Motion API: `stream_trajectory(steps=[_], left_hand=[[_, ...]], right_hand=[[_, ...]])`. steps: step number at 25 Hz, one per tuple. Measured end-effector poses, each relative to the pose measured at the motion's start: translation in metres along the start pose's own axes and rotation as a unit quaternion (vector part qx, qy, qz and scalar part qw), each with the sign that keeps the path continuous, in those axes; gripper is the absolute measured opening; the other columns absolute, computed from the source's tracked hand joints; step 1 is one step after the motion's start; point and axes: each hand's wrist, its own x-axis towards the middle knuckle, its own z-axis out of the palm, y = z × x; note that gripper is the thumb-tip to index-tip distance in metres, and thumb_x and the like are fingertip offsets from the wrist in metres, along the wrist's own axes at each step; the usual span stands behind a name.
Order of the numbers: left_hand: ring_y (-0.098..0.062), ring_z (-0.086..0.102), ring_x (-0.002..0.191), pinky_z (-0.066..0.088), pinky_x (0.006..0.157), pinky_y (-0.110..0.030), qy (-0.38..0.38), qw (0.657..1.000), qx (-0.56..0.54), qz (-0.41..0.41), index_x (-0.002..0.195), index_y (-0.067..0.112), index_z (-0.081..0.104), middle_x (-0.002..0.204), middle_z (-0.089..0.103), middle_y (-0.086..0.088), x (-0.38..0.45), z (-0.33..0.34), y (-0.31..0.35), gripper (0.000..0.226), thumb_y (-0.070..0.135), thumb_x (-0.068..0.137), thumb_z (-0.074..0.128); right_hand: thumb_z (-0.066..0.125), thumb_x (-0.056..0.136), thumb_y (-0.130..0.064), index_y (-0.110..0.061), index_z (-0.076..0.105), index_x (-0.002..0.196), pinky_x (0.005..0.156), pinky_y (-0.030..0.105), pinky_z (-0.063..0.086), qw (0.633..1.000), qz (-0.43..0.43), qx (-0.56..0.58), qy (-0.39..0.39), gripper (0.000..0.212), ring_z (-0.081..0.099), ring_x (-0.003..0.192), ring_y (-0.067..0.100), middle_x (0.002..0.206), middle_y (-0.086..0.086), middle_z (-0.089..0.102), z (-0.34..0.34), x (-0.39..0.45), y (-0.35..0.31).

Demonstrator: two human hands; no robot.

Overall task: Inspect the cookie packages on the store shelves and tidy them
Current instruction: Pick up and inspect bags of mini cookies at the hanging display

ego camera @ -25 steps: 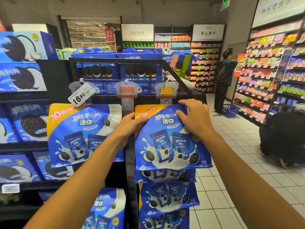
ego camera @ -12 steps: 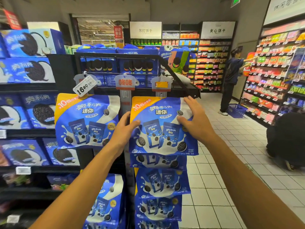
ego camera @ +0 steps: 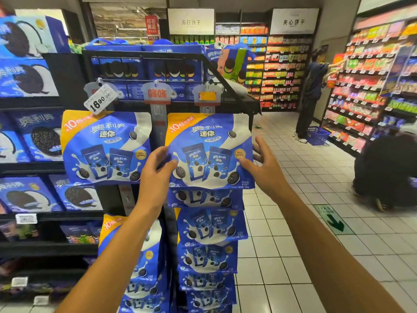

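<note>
Both bare forearms reach up from the bottom edge toward a hanging strip of blue cookie bags. The left hand (ego camera: 155, 170) pinches the lower left edge of the top bag (ego camera: 208, 152), thumb on its front and fingers behind. The right hand (ego camera: 262, 168) touches the bag's lower right edge with a thumb on the front, the other fingers spread loosely past the side. This bag hangs at the top of the right column, just under a yellow tag (ego camera: 207, 96), with more bags (ego camera: 208, 224) overlapping below. Beside it on the left hangs a second bag (ego camera: 106, 147) under a price tag (ego camera: 98, 102) reading 16.90. Farther left, shelves (ego camera: 31, 166) carry blue cookie boxes. Down the aisle a person (ego camera: 312, 93) reaches into a snack shelf.
</note>
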Motion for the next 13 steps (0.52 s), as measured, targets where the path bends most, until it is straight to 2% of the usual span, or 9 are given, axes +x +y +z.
stream_trajectory(steps=[2,5,8,10,11,13], left_hand=[[-0.005,0.060,0.116,0.049,0.101,-0.026,-0.002,1.000,-0.010,0.016,0.126,0.014,0.058,0.124,0.064,0.006,-0.009,-0.001,-0.001,0.029,0.007,0.098,0.056],[0.006,0.062,0.106,0.049,0.088,-0.010,-0.008,1.000,-0.008,0.021,0.119,0.017,0.063,0.118,0.067,0.011,-0.023,-0.004,-0.007,0.026,0.005,0.098,0.054],[0.003,0.064,0.102,0.047,0.084,-0.008,-0.004,1.000,-0.003,0.023,0.104,0.027,0.068,0.102,0.072,0.017,-0.043,-0.005,-0.020,0.027,0.004,0.098,0.053],[0.006,0.064,0.094,0.048,0.083,-0.009,0.003,0.999,0.023,0.037,0.101,0.031,0.068,0.096,0.071,0.022,-0.059,-0.004,-0.027,0.030,0.006,0.098,0.053],[0.009,0.062,0.091,0.048,0.082,-0.008,0.005,0.998,0.032,0.046,0.103,0.034,0.068,0.097,0.070,0.023,-0.067,-0.002,-0.030,0.030,0.008,0.097,0.054],[0.007,0.058,0.110,0.046,0.090,-0.010,0.015,0.996,0.051,0.067,0.108,0.036,0.066,0.115,0.068,0.019,-0.081,0.004,-0.037,0.030,0.012,0.093,0.054]], right_hand=[[0.065,0.096,-0.019,-0.024,0.029,0.155,0.068,0.023,0.062,0.999,0.031,0.026,0.003,0.069,0.063,0.113,0.008,0.129,-0.013,0.055,-0.002,-0.009,0.005],[0.061,0.099,-0.018,-0.021,0.033,0.153,0.069,0.022,0.061,0.996,0.074,0.051,0.012,0.062,0.064,0.114,0.014,0.134,-0.004,0.056,-0.005,-0.024,0.013],[0.059,0.100,-0.020,-0.027,0.043,0.143,0.071,0.019,0.059,0.995,0.086,0.047,0.020,0.046,0.069,0.102,0.006,0.124,-0.008,0.064,-0.009,-0.037,0.021],[0.058,0.101,-0.022,-0.030,0.047,0.134,0.078,0.021,0.059,0.995,0.085,0.047,0.013,0.036,0.070,0.097,0.001,0.118,-0.014,0.066,-0.013,-0.044,0.026],[0.056,0.102,-0.023,-0.031,0.048,0.132,0.081,0.023,0.058,0.995,0.083,0.051,0.008,0.033,0.070,0.098,-0.001,0.116,-0.016,0.067,-0.016,-0.046,0.030],[0.053,0.103,-0.024,-0.033,0.051,0.128,0.086,0.027,0.058,0.995,0.081,0.061,-0.001,0.027,0.068,0.102,-0.003,0.114,-0.021,0.066,-0.025,-0.046,0.038]])
